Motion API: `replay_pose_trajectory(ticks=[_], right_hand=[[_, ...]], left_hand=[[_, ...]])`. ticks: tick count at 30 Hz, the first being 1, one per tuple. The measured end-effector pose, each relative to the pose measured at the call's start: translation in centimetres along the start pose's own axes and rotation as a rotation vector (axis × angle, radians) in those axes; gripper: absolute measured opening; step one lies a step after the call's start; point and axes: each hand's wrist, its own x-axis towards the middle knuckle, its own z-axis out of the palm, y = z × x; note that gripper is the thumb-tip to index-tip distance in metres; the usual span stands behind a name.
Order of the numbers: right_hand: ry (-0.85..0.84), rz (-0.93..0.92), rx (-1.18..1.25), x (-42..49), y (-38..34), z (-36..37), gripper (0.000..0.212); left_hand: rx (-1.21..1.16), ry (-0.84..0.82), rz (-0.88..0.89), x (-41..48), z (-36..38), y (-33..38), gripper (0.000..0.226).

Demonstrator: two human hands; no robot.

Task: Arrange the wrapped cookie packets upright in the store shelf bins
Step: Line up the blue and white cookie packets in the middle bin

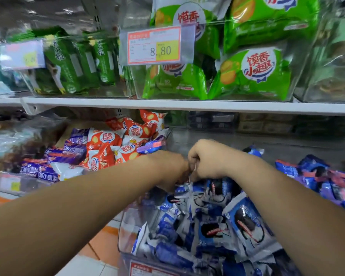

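A clear plastic bin [126, 232] on the lower shelf holds several blue-and-white wrapped cookie packets [245, 220], lying jumbled and tilted. Both my hands reach into the back of this bin, side by side and touching. My left hand [167, 168] has curled fingers down among the packets. My right hand [209, 158] is a fist, pinching the top edge of a blue-and-white packet [217, 186]. What my left fingers grip is hidden.
A bin to the left holds red-and-white packets [108, 140] and purple packets [72, 150]. More blue and purple packets [323, 176] lie at the right. The upper shelf [167, 104] carries bins of green packets [253, 72] and a price tag [155, 46].
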Motion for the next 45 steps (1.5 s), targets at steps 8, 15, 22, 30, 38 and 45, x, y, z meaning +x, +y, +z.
replay_pose_trajectory(ticks=[8, 15, 22, 30, 38, 45], right_hand=[[-0.148, 0.047, 0.053, -0.6, 1.2, -0.7, 0.029], [-0.174, 0.038, 0.128, -0.9, 2.6, -0.7, 0.022], [-0.17, 0.0, 0.179, -1.4, 3.8, -0.1, 0.021], [-0.167, -0.031, 0.129, -1.6, 3.8, 0.8, 0.019], [-0.175, -0.033, 0.131, -1.7, 3.8, 0.6, 0.017], [-0.187, -0.033, 0.143, -1.5, 3.7, 0.5, 0.017]], left_hand=[[-0.011, 0.048, -0.084, 1.4, 0.3, 0.2, 0.018], [-0.591, -0.123, 0.009, 0.0, 0.4, -1.1, 0.014], [-0.41, -0.416, -0.08, 1.4, 0.2, -0.3, 0.025], [-0.563, -0.428, -0.163, 1.5, 1.4, 0.7, 0.042], [-0.473, -0.44, -0.118, 1.3, 1.5, 0.7, 0.011], [-0.396, -0.342, -0.081, 0.5, 1.0, 1.3, 0.025]])
